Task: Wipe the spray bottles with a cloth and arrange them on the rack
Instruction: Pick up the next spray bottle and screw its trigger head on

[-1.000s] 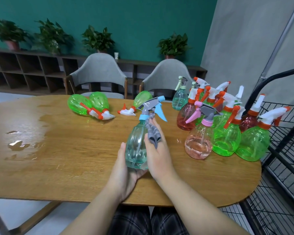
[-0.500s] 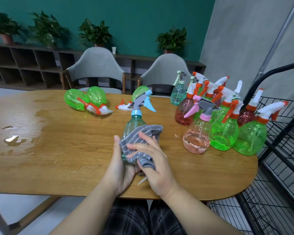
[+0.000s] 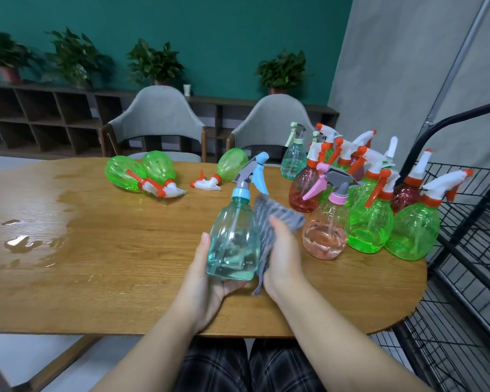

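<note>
Head view | desk (image 3: pixel 102 250): water puddle (image 3: pixel 20 241) far left; three green bottles (image 3: pixel 142 174) lying on their sides | left hand (image 3: pixel 207 284) fingers curled under teal spray bottle (image 3: pixel 235 239), held above desk | right hand (image 3: pixel 280 258) fingers clasping grey cloth (image 3: pixel 269 222) against bottle's side | upright bottle group (image 3: pixel 371 219) | black wire rack (image 3: pixel 470 250) at right.

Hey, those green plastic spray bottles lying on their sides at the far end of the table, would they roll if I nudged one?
Probably somewhat: the green plastic spray bottles have rounded bodies and rest on their sides. Their white and orange trigger heads stick out, so they would likely swing round rather than roll far. They look empty, so probably light.
</note>
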Demonstrator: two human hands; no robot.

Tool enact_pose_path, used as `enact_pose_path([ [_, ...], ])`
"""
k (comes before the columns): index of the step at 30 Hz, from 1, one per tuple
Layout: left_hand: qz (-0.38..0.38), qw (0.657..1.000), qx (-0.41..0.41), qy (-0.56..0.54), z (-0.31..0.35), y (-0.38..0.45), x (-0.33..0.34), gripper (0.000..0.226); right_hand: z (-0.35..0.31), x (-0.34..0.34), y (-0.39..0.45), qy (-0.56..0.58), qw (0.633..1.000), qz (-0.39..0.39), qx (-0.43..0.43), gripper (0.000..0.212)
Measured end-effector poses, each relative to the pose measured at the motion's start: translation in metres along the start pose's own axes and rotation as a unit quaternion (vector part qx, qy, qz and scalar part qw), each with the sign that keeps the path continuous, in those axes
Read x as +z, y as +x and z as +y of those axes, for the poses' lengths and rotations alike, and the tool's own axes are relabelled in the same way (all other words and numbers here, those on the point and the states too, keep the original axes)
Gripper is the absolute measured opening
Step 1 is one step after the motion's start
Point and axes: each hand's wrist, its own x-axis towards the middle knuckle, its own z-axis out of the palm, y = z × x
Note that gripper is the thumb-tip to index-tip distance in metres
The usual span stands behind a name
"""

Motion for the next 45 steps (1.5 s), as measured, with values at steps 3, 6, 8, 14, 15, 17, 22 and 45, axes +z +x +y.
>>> enact_pose_path([
  [3, 0.006, 1.0, 0.004, 0.006, -0.001, 0.001, -0.001, 0.064, 0.006, 0.009, -0.001, -0.195, 0.971, -0.045, -0.13, 0.034],
  [6, 0.023, 1.0, 0.015, 0.002, -0.002, 0.004, -0.002, 0.058, 0.012, 0.007, -0.003, -0.234, 0.947, -0.076, -0.207, 0.037],
  [8, 0.037, 0.999, 0.009, -0.003, -0.003, 0.004, -0.002, 0.055, 0.016, 0.004, -0.002, -0.28, 0.924, -0.091, -0.242, 0.041],
  [14, 0.042, 0.999, -0.003, -0.004, -0.003, 0.003, 0.001, 0.063, 0.029, -0.01, -0.002, -0.345, 0.873, -0.152, -0.31, 0.043],
  [15, 0.039, 0.999, 0.0, -0.008, -0.002, 0.003, 0.002, 0.064, 0.031, -0.011, -0.003, -0.349, 0.864, -0.163, -0.324, 0.041],
  [17, 0.026, 0.999, 0.007, -0.019, -0.001, 0.002, 0.003, 0.068, 0.034, -0.015, -0.006, -0.358, 0.846, -0.184, -0.35, 0.043],
  [22, 0.013, 1.0, 0.008, -0.026, 0.001, -0.002, 0.002, 0.076, 0.035, -0.018, -0.011, -0.304, 0.856, -0.207, -0.362, 0.038],
  [45, 0.037, 0.999, 0.01, -0.015, 0.001, 0.0, 0.001, 0.045, 0.012, 0.002, 0.01, -0.395, 0.87, -0.142, -0.258, 0.048],
])
